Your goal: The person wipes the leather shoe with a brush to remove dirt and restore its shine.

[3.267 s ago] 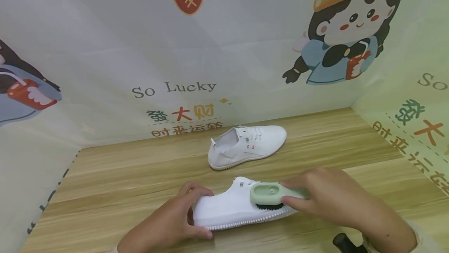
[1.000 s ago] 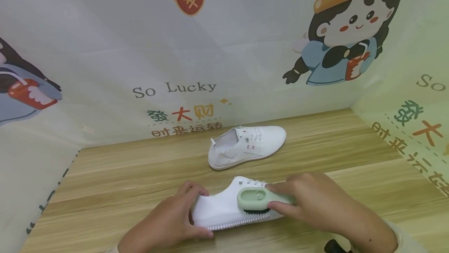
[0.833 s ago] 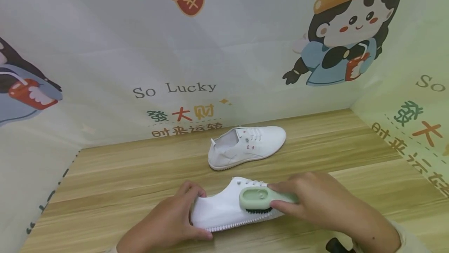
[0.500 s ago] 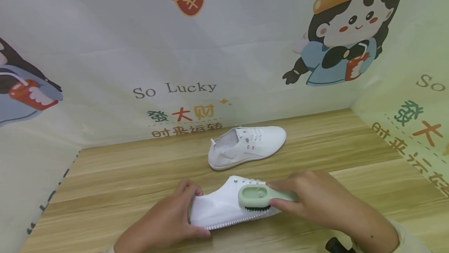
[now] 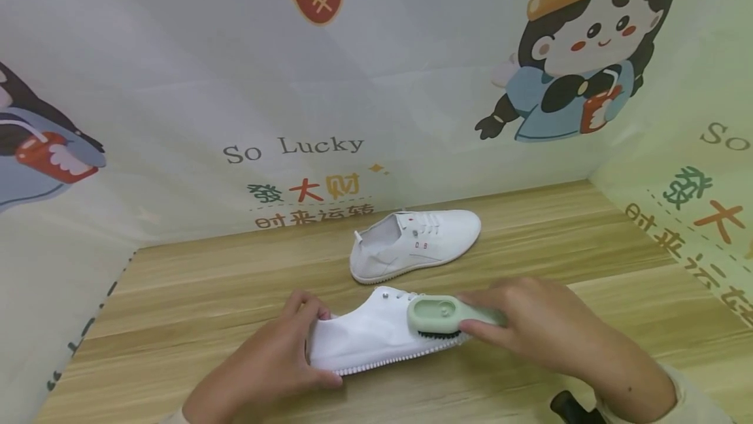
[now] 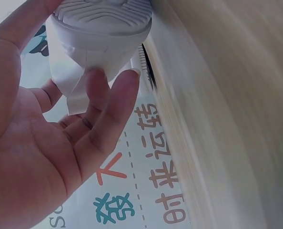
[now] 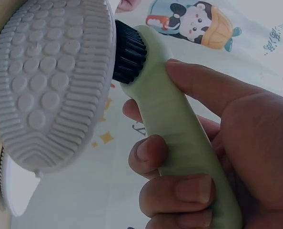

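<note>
My left hand [image 5: 276, 352] holds a white shoe [image 5: 365, 339] by its heel, thumb low at the sole and fingers at the collar. The shoe is tilted, toe to the right, its studded sole [image 7: 41, 71] facing the right wrist view. In my right hand [image 5: 541, 326] is a pale green shoe brush [image 5: 435, 316], my fingers curled round its handle [image 7: 179, 138]. Its black bristles [image 7: 129, 52] press against the shoe's upper near the laces. The toe is hidden behind the brush and right hand in the head view. The left wrist view shows the heel [image 6: 94, 52] between thumb and fingers.
A second white shoe [image 5: 418, 244] rests on the wood-grain table [image 5: 223, 274] behind the held one, toe to the right. Printed cloth walls [image 5: 412, 84] stand at the back and sides. A black object [image 5: 573, 407] shows near the right wrist.
The held shoe has shifted slightly left and away from me with my left hand. The brush has moved back and forth along its upper. The rear shoe has stayed put.
</note>
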Available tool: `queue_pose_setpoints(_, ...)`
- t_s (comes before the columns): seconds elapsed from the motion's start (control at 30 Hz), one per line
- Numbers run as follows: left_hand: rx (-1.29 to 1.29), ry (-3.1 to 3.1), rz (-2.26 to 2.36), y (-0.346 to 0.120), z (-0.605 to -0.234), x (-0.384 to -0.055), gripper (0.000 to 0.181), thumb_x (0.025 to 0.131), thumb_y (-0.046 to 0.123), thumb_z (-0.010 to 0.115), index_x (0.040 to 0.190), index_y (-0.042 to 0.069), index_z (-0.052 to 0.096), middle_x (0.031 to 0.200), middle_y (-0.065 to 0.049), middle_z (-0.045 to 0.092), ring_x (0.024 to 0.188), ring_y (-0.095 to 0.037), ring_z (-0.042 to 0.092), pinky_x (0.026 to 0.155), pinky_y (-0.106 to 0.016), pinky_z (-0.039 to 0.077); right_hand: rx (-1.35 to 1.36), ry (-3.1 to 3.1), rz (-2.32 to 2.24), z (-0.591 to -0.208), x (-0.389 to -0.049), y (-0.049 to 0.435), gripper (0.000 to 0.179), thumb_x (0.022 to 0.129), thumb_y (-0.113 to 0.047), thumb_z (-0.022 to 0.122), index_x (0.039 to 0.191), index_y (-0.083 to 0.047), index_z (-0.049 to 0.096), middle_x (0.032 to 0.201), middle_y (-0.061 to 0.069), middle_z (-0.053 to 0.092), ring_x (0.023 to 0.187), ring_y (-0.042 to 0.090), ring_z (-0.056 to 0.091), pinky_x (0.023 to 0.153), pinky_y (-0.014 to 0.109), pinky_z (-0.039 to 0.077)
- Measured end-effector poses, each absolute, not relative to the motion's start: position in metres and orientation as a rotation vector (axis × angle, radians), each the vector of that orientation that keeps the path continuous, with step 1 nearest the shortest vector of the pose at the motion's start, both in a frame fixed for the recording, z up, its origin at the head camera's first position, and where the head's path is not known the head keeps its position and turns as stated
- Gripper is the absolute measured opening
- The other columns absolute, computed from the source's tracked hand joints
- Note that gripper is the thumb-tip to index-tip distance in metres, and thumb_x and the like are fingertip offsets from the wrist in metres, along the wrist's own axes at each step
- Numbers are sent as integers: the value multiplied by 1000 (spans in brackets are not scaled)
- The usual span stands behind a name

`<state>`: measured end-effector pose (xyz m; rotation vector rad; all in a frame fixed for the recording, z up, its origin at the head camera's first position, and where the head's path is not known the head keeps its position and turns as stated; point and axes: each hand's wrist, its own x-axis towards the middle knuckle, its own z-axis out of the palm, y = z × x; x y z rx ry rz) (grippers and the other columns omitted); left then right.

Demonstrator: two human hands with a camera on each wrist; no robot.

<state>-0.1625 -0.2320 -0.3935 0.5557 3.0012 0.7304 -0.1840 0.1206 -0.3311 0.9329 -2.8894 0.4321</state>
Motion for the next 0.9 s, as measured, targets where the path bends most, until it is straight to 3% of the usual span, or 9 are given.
queue_pose_setpoints(0.13, 529, 3018, 727, -233, -394, -163, 70, 57, 46, 94, 110, 23, 56, 113, 14, 42, 81, -4, 57, 74, -22, 49, 906, -2905, 461, -328, -187, 127, 42, 92, -57, 63, 120, -28, 73, 111, -8, 75, 86, 3, 64, 66, 30, 51)
queue_pose_setpoints(0.37, 525, 3023, 721, -234, -396, -165, 73, 55, 47, 95, 111, 22, 55, 114, 12, 43, 85, -5, 57, 77, -24, 50, 846, -2981, 503, -324, -191, 138, 47, 92, -60, 60, 122, -26, 72, 112, -5, 75, 71, 4, 52, 60, 26, 41)
queue_pose_setpoints(0.63, 585, 2998, 728, -230, -397, -165, 75, 55, 53, 93, 112, 21, 56, 118, 7, 43, 86, -8, 57, 77, -26, 50, 799, -3013, 492, -329, -192, 153, 50, 95, -61, 55, 123, -24, 72, 116, -4, 73, 97, 12, 68, 75, 41, 55)
queue_pose_setpoints(0.9, 573, 2987, 643, -229, -393, -161, 79, 53, 53, 94, 115, 22, 57, 123, 1, 41, 81, -11, 57, 72, -29, 51, 803, -3044, 547, -344, -189, 154, 53, 97, -62, 49, 123, -21, 71, 116, -4, 73, 102, 16, 69, 83, 49, 56)
